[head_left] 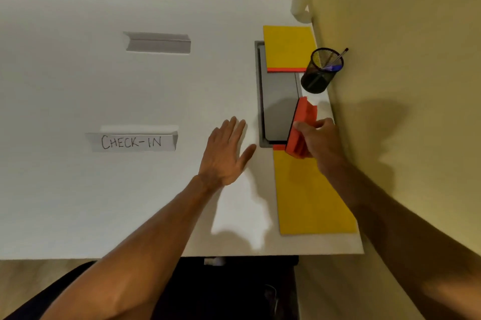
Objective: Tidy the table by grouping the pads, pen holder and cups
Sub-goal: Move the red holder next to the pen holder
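Observation:
My right hand (318,137) is shut on a red-orange pad (302,124), holding it tilted on edge above the top of a yellow pad (309,197) that lies flat near the table's right edge. A second yellow pad (287,46) with a red lower edge lies farther back. Beside that pad stands a black mesh pen holder (321,72) with a pen in it. White paper cups (302,2) stand stacked at the far right corner. Fingers spread, my left hand (226,153) rests flat on the white table (130,85), left of the pads.
A grey recessed cable panel (276,106) sits in the table between the two yellow pads. A folded paper sign reading CHECK-IN (132,141) and another folded sign (158,42) stand to the left. A beige wall (403,59) borders the table's right edge.

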A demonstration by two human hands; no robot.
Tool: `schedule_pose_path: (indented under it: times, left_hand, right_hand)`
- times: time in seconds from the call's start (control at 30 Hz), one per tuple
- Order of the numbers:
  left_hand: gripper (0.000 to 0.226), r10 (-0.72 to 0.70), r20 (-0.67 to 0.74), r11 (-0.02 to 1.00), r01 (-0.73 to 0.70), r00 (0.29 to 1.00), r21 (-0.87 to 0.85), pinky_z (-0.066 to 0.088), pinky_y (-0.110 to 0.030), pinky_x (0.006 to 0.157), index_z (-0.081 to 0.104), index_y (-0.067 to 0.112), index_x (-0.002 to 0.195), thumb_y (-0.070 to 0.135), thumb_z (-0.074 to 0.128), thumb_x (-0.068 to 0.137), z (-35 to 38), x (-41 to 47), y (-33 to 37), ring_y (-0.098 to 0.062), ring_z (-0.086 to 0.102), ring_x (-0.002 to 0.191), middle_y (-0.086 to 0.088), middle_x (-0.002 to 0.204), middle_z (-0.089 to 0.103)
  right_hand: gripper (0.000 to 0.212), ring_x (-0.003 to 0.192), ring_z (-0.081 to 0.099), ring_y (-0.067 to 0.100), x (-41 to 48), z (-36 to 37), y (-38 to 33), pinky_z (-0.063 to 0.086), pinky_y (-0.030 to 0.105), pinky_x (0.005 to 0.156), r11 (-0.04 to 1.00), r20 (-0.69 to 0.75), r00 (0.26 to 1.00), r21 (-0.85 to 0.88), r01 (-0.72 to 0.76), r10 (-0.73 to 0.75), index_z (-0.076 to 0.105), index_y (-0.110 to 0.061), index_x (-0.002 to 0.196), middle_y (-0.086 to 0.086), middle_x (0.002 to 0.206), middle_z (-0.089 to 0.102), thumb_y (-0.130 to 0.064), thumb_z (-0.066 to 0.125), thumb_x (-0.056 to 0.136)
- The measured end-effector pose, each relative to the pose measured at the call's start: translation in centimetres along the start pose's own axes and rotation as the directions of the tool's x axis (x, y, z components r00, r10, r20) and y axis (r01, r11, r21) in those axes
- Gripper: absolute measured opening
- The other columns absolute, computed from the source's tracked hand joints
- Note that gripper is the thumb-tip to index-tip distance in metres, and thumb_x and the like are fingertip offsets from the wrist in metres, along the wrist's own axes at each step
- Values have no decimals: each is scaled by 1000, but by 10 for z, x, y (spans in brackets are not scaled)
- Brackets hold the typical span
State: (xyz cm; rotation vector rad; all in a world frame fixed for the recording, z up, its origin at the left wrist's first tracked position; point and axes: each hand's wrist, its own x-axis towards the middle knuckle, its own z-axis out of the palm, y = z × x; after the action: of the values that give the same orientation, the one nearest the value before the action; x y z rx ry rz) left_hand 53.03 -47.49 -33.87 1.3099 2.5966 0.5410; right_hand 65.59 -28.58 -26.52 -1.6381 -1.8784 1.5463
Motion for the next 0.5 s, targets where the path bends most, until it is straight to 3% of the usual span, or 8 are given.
schedule_pose_path:
  times: [0.1, 0.23, 0.37, 0.5]
  left_hand:
    - [76, -62, 71, 995, 56, 996, 79, 2, -49, 122, -6, 26, 156, 69, 4, 95, 18, 14, -1, -23, -11, 151, -4, 164, -9]
    - [76, -103, 98, 972, 80, 990, 220, -10, -52, 120, -19, 30, 152, 72, -3, 92, 33, 20, -2, -24, -26, 147, -4, 161, -23]
    - [76, -102, 77, 961, 78, 992, 265, -11, -53, 119, -19, 29, 152, 72, -5, 91, 38, 20, -3, -24, -29, 146, -4, 160, -25]
    - [77, -95, 60, 954, 74, 994, 292, -10, -53, 119, -20, 28, 152, 72, -4, 91, 39, 21, -2, -25, -27, 146, -5, 160, -26]
  right_hand:
    - [60, 97, 63, 28, 28, -15, 2, 54, 38, 76, 972, -82, 990, -216, 97, -117, 45, -13, 131, 11, 130, 59, -44, 71, 86]
    - [71, 109, 63, 37, 58, -29, 2, 51, 46, 86, 839, -133, 963, -528, 131, -235, 44, -14, 135, 13, 130, 60, -54, 70, 83]
    - [68, 111, 62, 38, 76, -30, 5, 47, 41, 83, 746, -117, 947, -647, 156, -300, 45, -13, 134, 14, 131, 59, -54, 68, 85]
    - [66, 114, 61, 38, 89, -27, 6, 49, 45, 89, 717, -64, 952, -673, 181, -300, 46, -14, 134, 15, 132, 59, -52, 69, 85]
